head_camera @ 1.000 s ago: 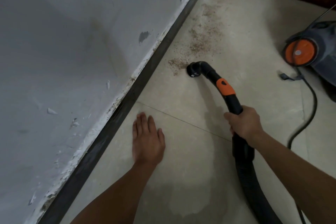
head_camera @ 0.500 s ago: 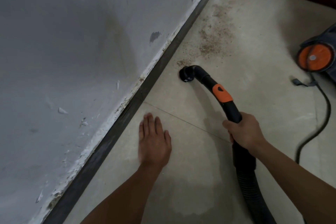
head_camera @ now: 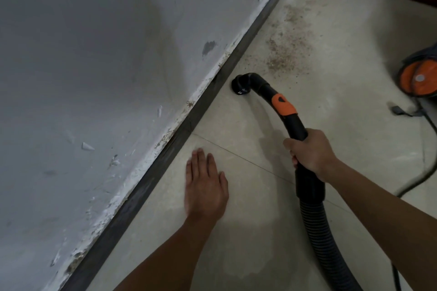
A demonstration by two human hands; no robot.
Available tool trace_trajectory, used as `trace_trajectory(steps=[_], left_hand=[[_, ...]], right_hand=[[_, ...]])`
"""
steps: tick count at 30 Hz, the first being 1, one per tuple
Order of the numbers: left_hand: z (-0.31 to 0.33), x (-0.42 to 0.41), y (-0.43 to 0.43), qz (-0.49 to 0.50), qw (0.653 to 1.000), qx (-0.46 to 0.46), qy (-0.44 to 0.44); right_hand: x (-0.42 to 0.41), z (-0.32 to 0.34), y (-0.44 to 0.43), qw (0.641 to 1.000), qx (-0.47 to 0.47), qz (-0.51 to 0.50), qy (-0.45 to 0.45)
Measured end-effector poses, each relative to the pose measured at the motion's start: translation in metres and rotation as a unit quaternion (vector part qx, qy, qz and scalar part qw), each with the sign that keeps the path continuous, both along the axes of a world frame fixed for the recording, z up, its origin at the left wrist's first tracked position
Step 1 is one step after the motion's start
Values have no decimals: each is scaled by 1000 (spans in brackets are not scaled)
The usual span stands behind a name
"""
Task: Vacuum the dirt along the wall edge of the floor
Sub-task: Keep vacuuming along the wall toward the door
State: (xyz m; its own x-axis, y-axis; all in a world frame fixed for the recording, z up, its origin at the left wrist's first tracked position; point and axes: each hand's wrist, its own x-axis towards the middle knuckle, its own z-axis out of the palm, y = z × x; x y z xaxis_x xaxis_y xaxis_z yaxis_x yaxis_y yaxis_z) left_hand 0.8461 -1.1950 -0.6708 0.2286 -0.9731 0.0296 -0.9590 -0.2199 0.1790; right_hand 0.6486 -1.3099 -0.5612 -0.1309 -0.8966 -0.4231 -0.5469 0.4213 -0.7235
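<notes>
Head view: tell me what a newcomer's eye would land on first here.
The black vacuum hose with its orange collar stands out, gripped by the right hand, its nozzle on the floor beside the dark skirting. Beyond the nozzle, brown dirt lies scattered along the skirting. The left hand rests flat on the floor, and the vacuum's orange wheel shows at the right edge.

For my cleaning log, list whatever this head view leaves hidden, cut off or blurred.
Head view only:
Mouth of the black curved vacuum nozzle: faces down, hidden by its own body.
Grey and orange vacuum cleaner body: cut off by the right edge.
Black ribbed hose: cut off by the bottom edge.
Right hand fingertips: wrapped behind the black handle.
Left hand fingertips: slightly blurred.
</notes>
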Motion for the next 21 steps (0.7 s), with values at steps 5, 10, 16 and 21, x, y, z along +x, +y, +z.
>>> trace_trajectory(steps=[5,10,16,21], left_hand=[[-2,0,0,-1,1000,3,-3],[-2,1,0,-3,1000,3,-4],[-1,1,-1,-6,1000,8,12],[3,1,0,-10,1000,14,18]], right_hand=[[4,1,-29,1000,-10,-18,16],[24,9,-70,998,20,-47,-21],[24,21,-41,998,51,-8,-46],[2,24,11,996,55,75,-5]])
